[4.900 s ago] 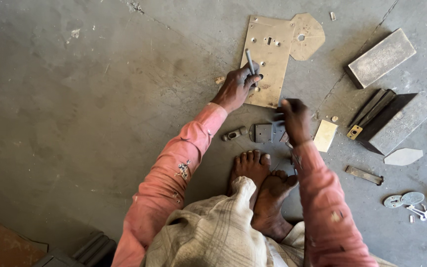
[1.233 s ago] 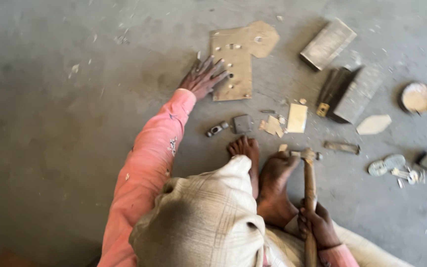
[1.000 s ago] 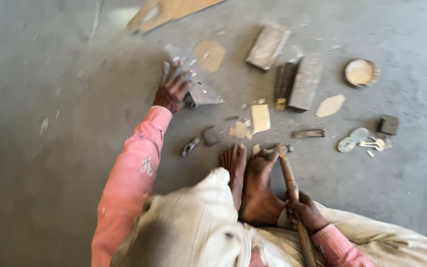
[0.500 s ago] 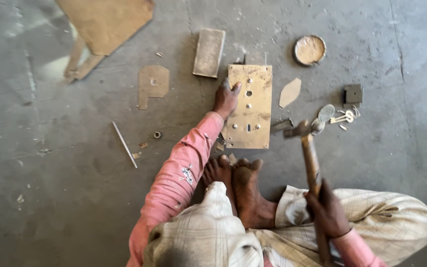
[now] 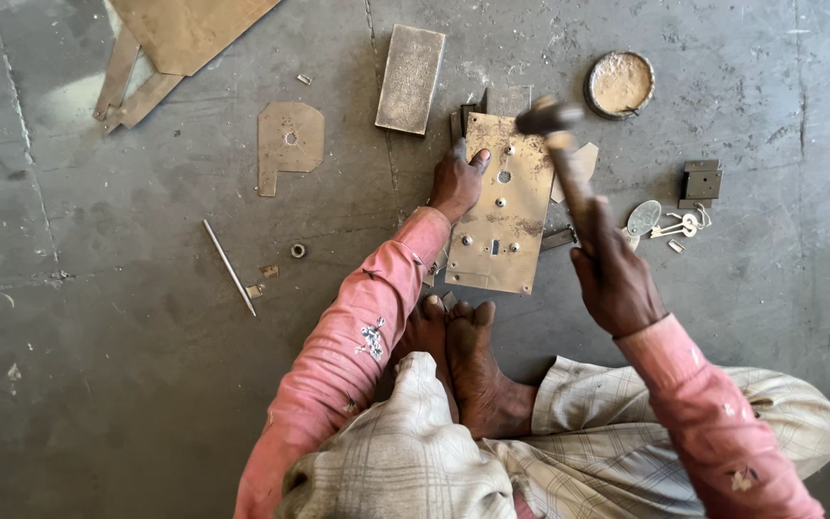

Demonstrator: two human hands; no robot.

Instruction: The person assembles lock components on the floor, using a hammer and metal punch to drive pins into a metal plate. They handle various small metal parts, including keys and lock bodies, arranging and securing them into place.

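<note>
Fingers [image 5: 468,161] of the left hand [image 5: 455,185] lie spread and flat on the far left edge of the brass plate [image 5: 503,207], pressing it to the floor [image 5: 127,317] rather than gripping it. The right hand [image 5: 617,288] has its fingers wrapped tight around the handle of the hammer [image 5: 569,163], whose blurred head hangs over the plate's far right corner. The plate lies lengthwise on the concrete just beyond the bare feet [image 5: 453,356], dotted with holes and small studs.

Judging from the pose, a blow onto the plate is in hand. To do it well, the holding fingers should stay at the plate's left edge, well clear of the spot under the hammer head, and the palm should bear down so the plate cannot hop or turn. A square, flat strike looks wise: a tilted face could dent the soft sheet or skid off a stud. The loose bits tucked under the plate's far and right edges may leave it rocking, so it seems worth seating it firmly first.

Around it lie a grey rectangular block [image 5: 410,65] to the far left, a round tin [image 5: 620,83] to the far right, a bunch of keys [image 5: 670,223] and a small dark lock body [image 5: 700,183] to the right, a cut brass piece [image 5: 288,142] and a thin rod [image 5: 229,267] to the left.
</note>
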